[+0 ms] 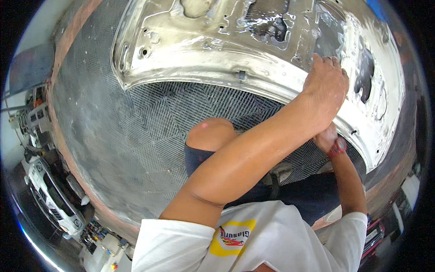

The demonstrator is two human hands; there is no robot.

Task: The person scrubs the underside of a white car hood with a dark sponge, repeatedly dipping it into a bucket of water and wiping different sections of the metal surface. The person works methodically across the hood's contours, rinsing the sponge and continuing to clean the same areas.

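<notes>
My left fingers [326, 61], slightly apart, touch the silvery panel [258, 55], upper right; whether my right hand [325, 137] grips, I cannot tell.

The shirt [281, 235] is white with short, loose sleeves [174, 235]. It bears a yellow and white print [233, 236] with a red motif [232, 241]. The shorts [312, 197] are dark blue, hem at the left knee [210, 133]. The red right wristband [338, 147], slightly blurred, appears to be a watch.
</notes>
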